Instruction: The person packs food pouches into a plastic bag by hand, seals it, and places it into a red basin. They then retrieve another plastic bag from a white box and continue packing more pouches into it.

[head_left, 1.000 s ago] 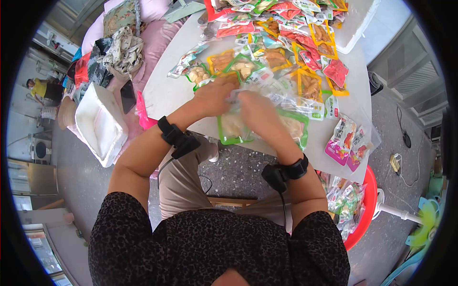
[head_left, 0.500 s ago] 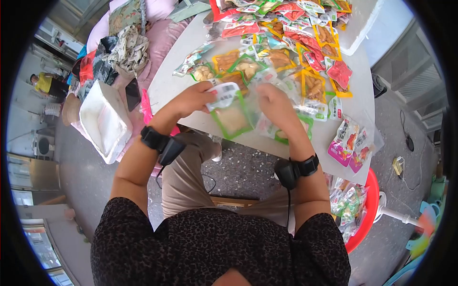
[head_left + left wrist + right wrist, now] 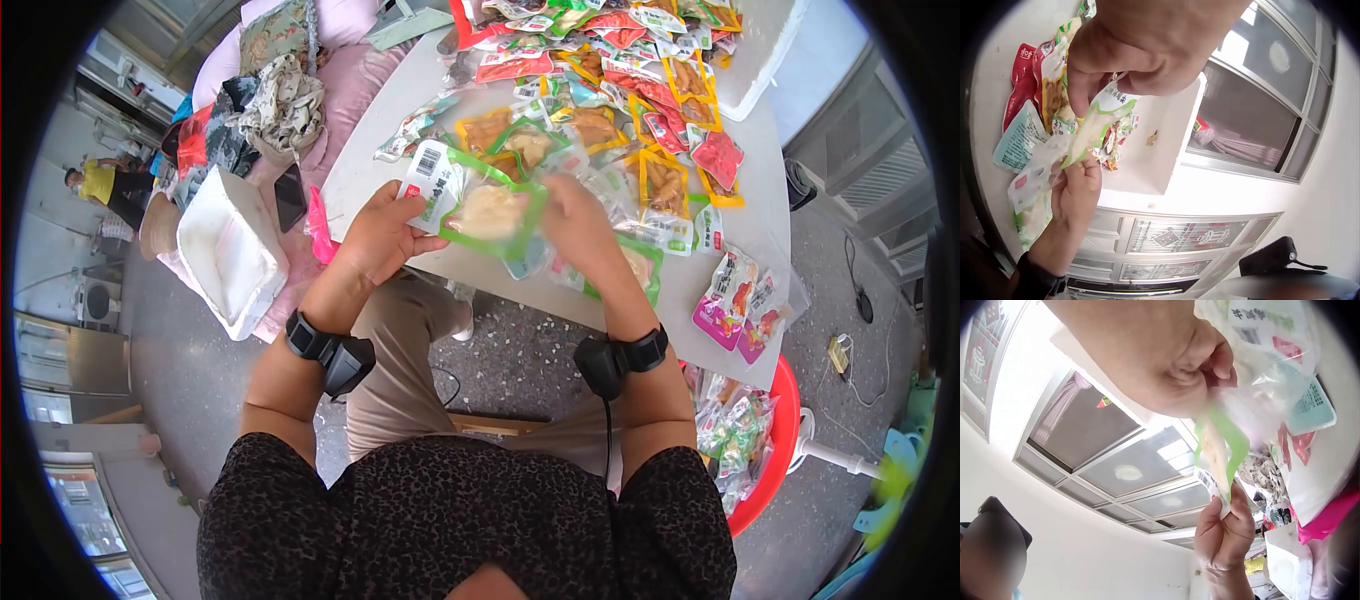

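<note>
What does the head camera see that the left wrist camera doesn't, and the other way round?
Only the head view shows the heaped clothes and a person in yellow. Only the left wrist view shows pink cloth behind window glass. Both show the left hand holding a green-edged packet, the right hand at its other end, and a big white box.

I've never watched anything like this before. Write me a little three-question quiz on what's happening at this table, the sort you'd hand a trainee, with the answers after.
1. Fill in: the barcoded end of the green-edged pouch is pinched by the person's ____.
2. True or false: packets lie in the red tub beside the table.
3. What colour is the open box left of the table in the head view? A) blue B) white C) black

Key: 1. left hand; 2. true; 3. B
</note>
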